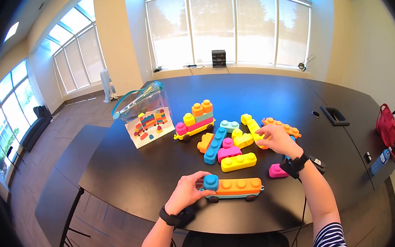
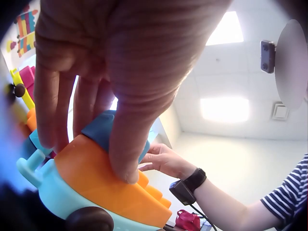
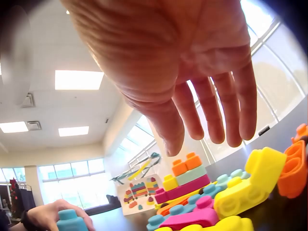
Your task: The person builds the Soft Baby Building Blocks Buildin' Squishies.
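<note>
My left hand (image 1: 186,191) grips a small blue block (image 1: 210,183) that stands on the left end of a long orange block (image 1: 242,185). In the left wrist view the thumb lies along the side of the blue and orange blocks. The orange block sits on a light blue wheeled base (image 1: 233,196) near the table's front edge. My right hand (image 1: 280,141) hovers over the loose blocks, fingers extended and holding nothing in the right wrist view. Below and near it are a yellow block (image 1: 252,126), an orange piece (image 1: 287,129) and another yellow block (image 1: 242,139).
Behind the wagon lie a long yellow block (image 1: 238,162), pink block (image 1: 229,152) and long blue block (image 1: 215,145). A built toy wagon (image 1: 196,122) stands farther back, beside a picture card (image 1: 149,127) and clear bag (image 1: 151,99). One pink block (image 1: 278,170) lies at right.
</note>
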The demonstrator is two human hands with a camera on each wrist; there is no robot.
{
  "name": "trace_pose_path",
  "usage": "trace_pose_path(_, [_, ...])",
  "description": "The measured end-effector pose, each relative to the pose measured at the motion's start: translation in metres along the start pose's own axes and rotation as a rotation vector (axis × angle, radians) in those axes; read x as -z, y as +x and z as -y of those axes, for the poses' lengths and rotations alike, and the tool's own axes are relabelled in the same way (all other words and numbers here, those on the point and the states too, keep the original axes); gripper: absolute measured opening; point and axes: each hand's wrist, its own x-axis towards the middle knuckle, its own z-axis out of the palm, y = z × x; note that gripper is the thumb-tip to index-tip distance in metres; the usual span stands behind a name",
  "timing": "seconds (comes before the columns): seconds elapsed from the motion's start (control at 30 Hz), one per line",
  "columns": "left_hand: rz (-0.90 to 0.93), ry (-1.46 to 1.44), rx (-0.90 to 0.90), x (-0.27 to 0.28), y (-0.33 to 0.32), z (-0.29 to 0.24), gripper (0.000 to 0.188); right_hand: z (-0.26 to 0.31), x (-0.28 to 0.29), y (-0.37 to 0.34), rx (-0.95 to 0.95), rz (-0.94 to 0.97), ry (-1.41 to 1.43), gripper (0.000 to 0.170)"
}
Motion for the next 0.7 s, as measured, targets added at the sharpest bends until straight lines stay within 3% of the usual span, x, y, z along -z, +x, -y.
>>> trace_pose_path(0.13, [-0.002, 0.011, 0.002, 0.001, -0.001, -0.003, 0.051, -0.033, 0.000, 0.001, -0.091, -0.085, -0.042, 0.020])
trace_pose_path(0.23, [0.002, 0.007, 0.009, 0.001, 0.000, -0.003, 0.051, -0.040, -0.010, 0.005, -0.054, -0.356, -0.333, 0.021])
trace_pose_path(0.33, [0.006, -0.005, 0.015, 0.001, 0.000, -0.002, 0.050, -0.034, -0.003, 0.008, -0.226, -0.215, -0.370, 0.029])
trace_pose_path(0.53, [0.008, -0.030, 0.028, 0.004, -0.002, -0.009, 0.049, -0.064, -0.023, 0.018, -0.208, -0.064, -0.480, 0.044])
trace_pose_path(0.7, [0.008, -0.024, 0.038, 0.005, -0.002, -0.010, 0.049, -0.056, -0.031, 0.032, -0.386, 0.117, -0.428, 0.063])
